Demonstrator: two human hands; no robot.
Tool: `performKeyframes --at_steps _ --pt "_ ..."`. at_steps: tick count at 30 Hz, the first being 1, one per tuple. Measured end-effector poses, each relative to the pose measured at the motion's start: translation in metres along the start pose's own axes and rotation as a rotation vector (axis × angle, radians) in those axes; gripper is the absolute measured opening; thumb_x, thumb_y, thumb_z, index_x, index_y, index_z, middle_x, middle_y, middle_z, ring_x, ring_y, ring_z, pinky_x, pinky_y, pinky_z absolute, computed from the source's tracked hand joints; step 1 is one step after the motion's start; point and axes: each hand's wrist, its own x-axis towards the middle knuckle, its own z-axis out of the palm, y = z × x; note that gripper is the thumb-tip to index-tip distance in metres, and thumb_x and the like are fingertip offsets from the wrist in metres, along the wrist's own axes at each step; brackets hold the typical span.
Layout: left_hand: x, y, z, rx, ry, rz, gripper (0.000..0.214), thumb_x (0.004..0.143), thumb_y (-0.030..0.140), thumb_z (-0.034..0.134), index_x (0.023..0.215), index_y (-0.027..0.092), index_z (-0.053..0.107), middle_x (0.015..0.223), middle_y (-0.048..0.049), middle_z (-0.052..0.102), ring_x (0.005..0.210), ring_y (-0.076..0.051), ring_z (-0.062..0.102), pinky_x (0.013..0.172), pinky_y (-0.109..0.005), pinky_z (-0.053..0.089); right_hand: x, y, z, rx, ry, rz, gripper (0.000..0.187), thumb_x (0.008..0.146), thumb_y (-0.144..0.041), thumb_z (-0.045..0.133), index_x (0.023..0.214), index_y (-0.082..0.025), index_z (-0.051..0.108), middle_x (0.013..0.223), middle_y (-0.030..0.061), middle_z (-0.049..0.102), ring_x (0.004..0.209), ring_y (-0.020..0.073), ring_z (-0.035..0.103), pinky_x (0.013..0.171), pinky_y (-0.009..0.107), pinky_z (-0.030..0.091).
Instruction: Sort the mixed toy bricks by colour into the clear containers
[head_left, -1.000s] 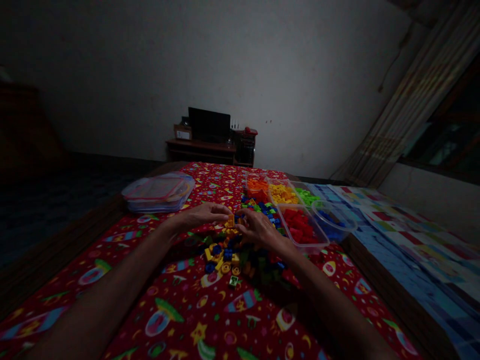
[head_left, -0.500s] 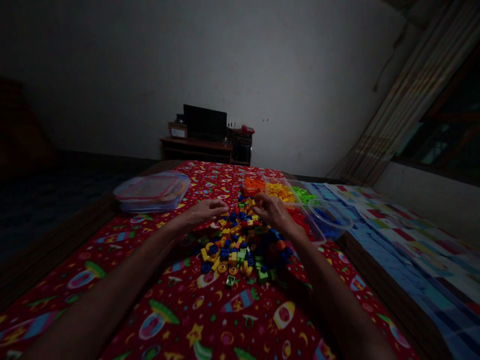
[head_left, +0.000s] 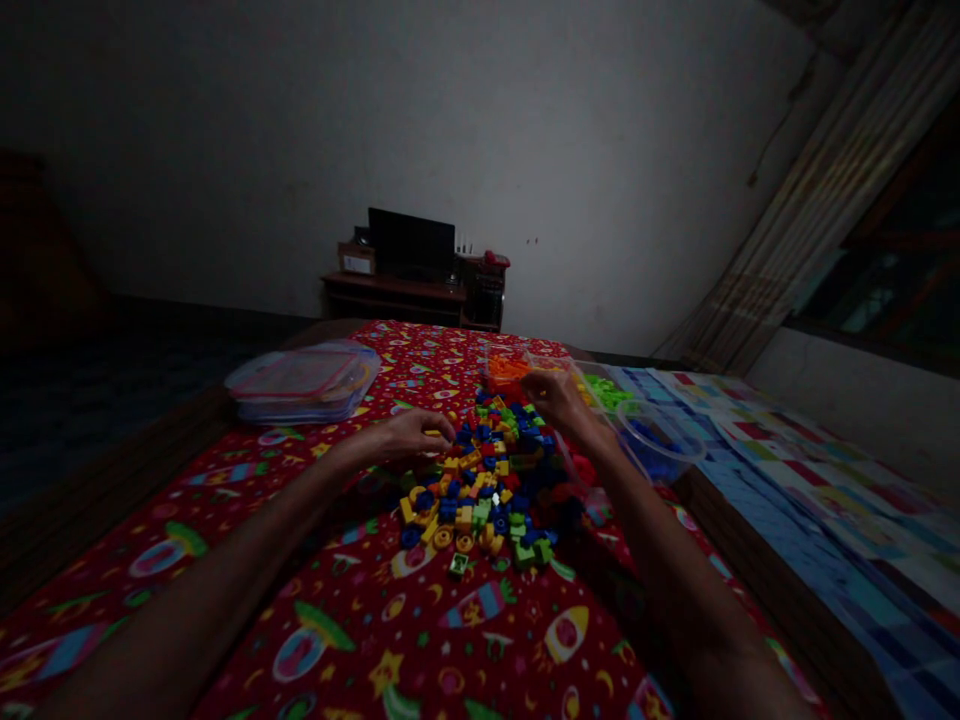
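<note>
A loose pile of toy building blocks [head_left: 480, 490], in yellow, blue, green and red, lies on the red patterned cloth [head_left: 390, 610]. At the pile's left edge my left hand [head_left: 409, 434] is closed, with a bit of yellow block [head_left: 431, 432] showing at its fingers. My right hand [head_left: 561, 400] is raised over the far right of the pile, beside the clear bins. Its fingers are pinched together, and what they hold is hidden. Orange blocks [head_left: 508, 369] fill the bin just beyond that hand; my right hand and forearm partly cover the yellow and red bins.
Green blocks [head_left: 606, 392] and a round clear tub [head_left: 660, 445] of blue blocks stand at the right. Stacked clear lids [head_left: 304, 382] lie at the left. A bed with a checked cover [head_left: 810, 480] adjoins the right side. A monitor [head_left: 411, 243] stands at the back.
My right hand has moved slightly right and away, toward the bins. My left hand has dropped a little nearer the pile's left edge, and yellow now shows at its fingers.
</note>
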Motion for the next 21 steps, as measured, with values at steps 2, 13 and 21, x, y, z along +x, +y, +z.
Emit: performKeyframes --at_steps 2,13,21 --pt "0.002 -0.003 0.003 0.056 -0.052 -0.003 0.041 0.064 0.049 0.063 0.088 0.016 0.067 0.065 0.0015 0.06 0.055 -0.012 0.05 0.05 -0.021 0.039 -0.015 -0.027 0.015 0.021 -0.124 -0.128 0.021 0.085 -0.013 0.046 0.08 -0.014 0.067 0.071 0.0037 0.064 0.064 0.0112 0.053 0.061 0.021 0.036" --pt "-0.002 0.01 0.009 0.356 -0.058 0.036 0.028 0.067 0.039 0.061 0.081 0.017 0.073 0.073 -0.0008 0.067 0.065 -0.014 0.055 0.056 -0.02 0.038 -0.063 -0.038 0.063 0.042 -0.099 -0.342 0.024 0.087 -0.015 0.05 0.11 -0.017 0.054 0.108 0.0131 0.055 0.103 0.0216 0.048 0.09 0.036 0.04" --pt "-0.006 0.017 0.006 -0.032 -0.066 0.008 0.054 0.07 0.066 0.056 0.082 0.014 0.069 0.062 0.0004 0.058 0.052 -0.01 0.043 0.048 -0.021 0.033 -0.046 -0.042 0.044 0.253 -0.158 -0.221 0.039 0.084 -0.012 0.047 0.122 -0.012 0.041 0.082 0.004 0.057 0.075 0.0157 0.051 0.067 0.024 0.037"
